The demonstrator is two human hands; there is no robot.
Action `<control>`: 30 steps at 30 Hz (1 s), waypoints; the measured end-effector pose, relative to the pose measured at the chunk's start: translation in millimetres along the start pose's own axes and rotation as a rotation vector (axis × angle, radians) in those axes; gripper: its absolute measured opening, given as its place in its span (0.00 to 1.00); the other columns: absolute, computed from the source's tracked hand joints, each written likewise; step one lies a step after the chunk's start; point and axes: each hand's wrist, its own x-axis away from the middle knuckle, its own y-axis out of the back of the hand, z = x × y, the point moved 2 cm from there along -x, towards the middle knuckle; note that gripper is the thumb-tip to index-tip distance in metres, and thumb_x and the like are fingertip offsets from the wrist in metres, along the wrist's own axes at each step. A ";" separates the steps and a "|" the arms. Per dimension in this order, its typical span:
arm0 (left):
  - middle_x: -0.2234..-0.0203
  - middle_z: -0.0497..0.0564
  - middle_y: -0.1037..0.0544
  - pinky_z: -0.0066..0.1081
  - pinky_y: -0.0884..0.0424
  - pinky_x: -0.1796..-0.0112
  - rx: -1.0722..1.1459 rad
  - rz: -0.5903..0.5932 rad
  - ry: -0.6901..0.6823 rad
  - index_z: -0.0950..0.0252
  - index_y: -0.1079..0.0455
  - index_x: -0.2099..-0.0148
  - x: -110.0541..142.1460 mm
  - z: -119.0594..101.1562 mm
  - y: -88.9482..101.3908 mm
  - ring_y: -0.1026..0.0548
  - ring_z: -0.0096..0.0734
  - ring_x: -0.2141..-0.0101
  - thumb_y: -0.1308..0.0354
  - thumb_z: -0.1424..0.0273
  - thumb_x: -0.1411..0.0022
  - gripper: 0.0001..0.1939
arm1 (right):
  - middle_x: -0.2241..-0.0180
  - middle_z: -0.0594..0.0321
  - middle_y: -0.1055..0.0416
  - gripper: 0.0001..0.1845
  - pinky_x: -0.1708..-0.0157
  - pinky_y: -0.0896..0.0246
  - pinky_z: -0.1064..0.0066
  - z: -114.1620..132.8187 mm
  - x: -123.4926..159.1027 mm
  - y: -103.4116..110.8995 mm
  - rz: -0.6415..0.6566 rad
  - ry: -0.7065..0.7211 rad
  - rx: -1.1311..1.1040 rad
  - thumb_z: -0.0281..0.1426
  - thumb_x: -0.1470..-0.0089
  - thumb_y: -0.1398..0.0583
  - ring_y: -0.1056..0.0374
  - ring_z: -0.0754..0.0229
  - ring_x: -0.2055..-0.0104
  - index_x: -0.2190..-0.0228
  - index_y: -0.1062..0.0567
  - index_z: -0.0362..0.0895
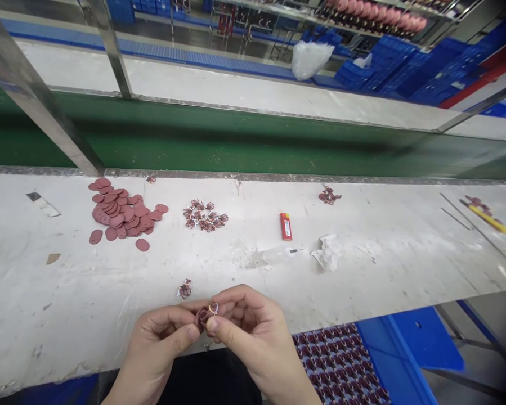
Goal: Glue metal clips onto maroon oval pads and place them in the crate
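Close to the table's front edge, my left hand (162, 340) and my right hand (250, 320) meet around a small dark-red figurine (202, 316) with a light band near its top. Thumb and fingers of each hand pinch it from either side, hiding much of its shape. Just beyond the left fingers lies a small brown-and-white piece (185, 288). Further back sits a cluster of similar small pieces (205, 215). To its left is a heap of flat, reddish oval discs (124, 214).
A red lighter (286, 226), a clear bottle with a thin tip (273, 256) and crumpled tissue (328, 253) lie mid-table. Small parts (329, 196) sit behind. Thin rods and a yellow tool (489, 218) are at right. Below the edge, a blue crate (398, 360) holds rows of dark-red pieces.
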 end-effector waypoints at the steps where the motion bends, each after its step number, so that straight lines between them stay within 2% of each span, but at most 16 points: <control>1: 0.55 0.54 0.13 0.41 0.24 0.46 -0.003 -0.002 0.002 0.60 0.18 0.70 0.2 0.4 -0.3 0.19 0.49 0.49 0.28 0.66 0.42 0.06 | 0.71 0.69 0.20 0.15 0.67 0.32 0.79 0.7 -0.6 0.5 0.006 -0.011 -0.012 0.29 0.56 0.23 0.28 0.69 0.70 0.66 0.18 0.47; 8: 0.57 0.51 0.13 0.35 0.22 0.48 0.020 -0.007 -0.037 0.58 0.17 0.69 1.6 1.4 -3.3 0.18 0.43 0.52 0.28 0.66 0.41 0.05 | 0.73 0.70 0.22 0.13 0.70 0.33 0.81 -0.3 -4.0 -1.2 0.034 0.012 -0.061 0.29 0.53 0.24 0.30 0.72 0.72 0.65 0.18 0.46; 15: 0.56 0.51 0.13 0.38 0.23 0.46 0.047 -0.035 -0.056 0.58 0.16 0.69 2.5 1.6 -5.7 0.18 0.44 0.52 0.28 0.65 0.41 0.05 | 0.72 0.69 0.22 0.09 0.68 0.31 0.80 -7.2 -3.3 -3.3 0.038 0.056 -0.115 0.30 0.46 0.27 0.28 0.72 0.71 0.64 0.20 0.45; 23: 0.57 0.53 0.13 0.43 0.20 0.49 0.048 -0.032 -0.075 0.58 0.16 0.69 7.7 -5.0 -8.7 0.17 0.48 0.53 0.28 0.66 0.41 0.04 | 0.70 0.69 0.22 0.10 0.67 0.32 0.78 -6.2 1.2 -8.1 0.010 0.096 -0.112 0.30 0.47 0.27 0.29 0.70 0.69 0.64 0.20 0.46; 30: 0.56 0.52 0.13 0.37 0.20 0.50 0.032 -0.005 -0.094 0.57 0.16 0.68 5.1 -5.8 -7.5 0.16 0.44 0.54 0.29 0.68 0.40 0.03 | 0.70 0.67 0.21 0.09 0.66 0.32 0.77 -5.1 2.4 -7.1 0.016 0.122 -0.119 0.30 0.45 0.27 0.28 0.69 0.68 0.63 0.20 0.47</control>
